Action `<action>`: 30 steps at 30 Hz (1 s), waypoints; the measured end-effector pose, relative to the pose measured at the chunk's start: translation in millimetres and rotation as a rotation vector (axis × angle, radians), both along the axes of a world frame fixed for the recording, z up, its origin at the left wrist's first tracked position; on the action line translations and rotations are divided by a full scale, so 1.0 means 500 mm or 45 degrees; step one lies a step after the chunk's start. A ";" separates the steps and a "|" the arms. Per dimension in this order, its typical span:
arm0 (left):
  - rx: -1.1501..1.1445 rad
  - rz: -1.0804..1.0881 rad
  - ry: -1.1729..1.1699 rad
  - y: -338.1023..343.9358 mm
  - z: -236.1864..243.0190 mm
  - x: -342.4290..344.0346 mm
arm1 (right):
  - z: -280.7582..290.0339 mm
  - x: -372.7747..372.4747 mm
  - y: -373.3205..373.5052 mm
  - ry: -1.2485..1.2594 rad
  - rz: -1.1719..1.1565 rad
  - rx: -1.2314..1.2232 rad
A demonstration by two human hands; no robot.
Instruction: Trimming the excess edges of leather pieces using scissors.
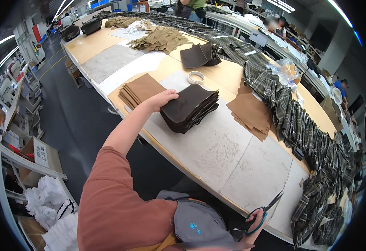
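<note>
My left hand [165,100] reaches out over the table, its fingers closed at the upper left corner of a stack of dark brown cut panels [188,104]. The stack's layers show along its right and near edges; my thumb's underside is hidden. Close to that hand on its left lies a pile of lighter brown panels [143,88]. A roll of tape [196,77] sits just beyond the dark stack. At the near table edge, my right hand [255,220] holds scissors [271,204] with teal handles, their blades pointing up and right.
More brown panels [250,111] lie right of the dark stack, and further dark panels [196,56] lie beyond the tape. Olive strips [160,39] are heaped farther back. Plaid fabric [300,121] runs along the table's far and right side, near a clear plastic bag [286,71].
</note>
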State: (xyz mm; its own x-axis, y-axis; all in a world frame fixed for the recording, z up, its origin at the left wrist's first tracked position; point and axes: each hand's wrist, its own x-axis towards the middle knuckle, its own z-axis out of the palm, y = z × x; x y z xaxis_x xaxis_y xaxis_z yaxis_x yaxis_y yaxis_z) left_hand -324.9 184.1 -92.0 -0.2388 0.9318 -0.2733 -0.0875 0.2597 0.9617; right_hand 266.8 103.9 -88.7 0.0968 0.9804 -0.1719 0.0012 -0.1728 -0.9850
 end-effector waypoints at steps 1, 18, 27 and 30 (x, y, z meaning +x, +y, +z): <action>0.166 0.052 -0.187 -0.011 0.016 0.014 | 0.002 -0.001 -0.001 0.017 -0.003 0.001; 0.737 0.382 -0.416 -0.158 0.140 0.527 | 0.100 -0.138 0.027 0.431 0.520 0.068; 0.664 0.036 -0.394 -0.229 0.104 0.674 | 0.090 -0.118 0.052 0.397 0.124 0.348; 0.276 -0.419 -1.028 -0.231 0.090 0.614 | 0.123 -0.078 0.055 0.395 0.212 0.212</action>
State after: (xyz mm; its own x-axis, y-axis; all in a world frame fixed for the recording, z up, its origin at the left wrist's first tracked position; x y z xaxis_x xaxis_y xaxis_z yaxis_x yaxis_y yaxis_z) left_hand -17.8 68.4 -47.2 0.2378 0.9699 -0.0523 -0.7116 0.2106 0.6703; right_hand 227.9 131.2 -27.0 -0.0978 0.9952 -0.0050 -0.2864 -0.0329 -0.9575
